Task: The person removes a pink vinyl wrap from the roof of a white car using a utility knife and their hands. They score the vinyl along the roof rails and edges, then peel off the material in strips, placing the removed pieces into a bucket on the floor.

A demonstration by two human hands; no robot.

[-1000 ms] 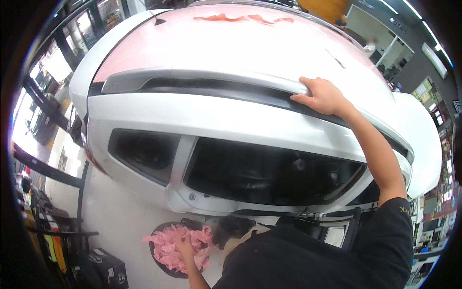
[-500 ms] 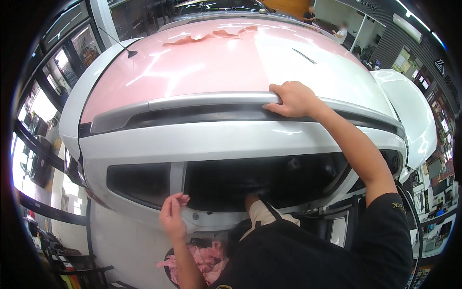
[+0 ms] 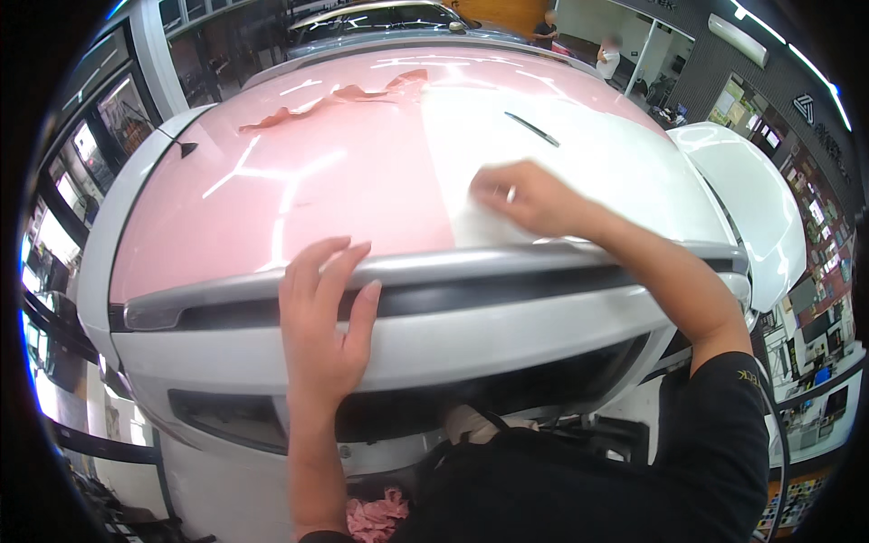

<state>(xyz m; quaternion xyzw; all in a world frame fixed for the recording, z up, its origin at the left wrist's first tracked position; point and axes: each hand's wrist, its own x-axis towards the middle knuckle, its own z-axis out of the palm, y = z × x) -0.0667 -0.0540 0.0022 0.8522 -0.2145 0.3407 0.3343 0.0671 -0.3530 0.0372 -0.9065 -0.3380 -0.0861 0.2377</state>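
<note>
Left hand (image 3: 324, 312) is resting open, fingers flat, on the car's front trim (image 3: 507, 276); right hand (image 3: 525, 195) seems to be pinching the pink film (image 3: 299, 190) edge (blurry).

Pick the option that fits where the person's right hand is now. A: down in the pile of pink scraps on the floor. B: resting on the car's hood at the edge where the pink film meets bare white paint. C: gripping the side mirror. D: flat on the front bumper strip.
B: the right hand lies on the hood where the pink film ends against white paint.
</note>
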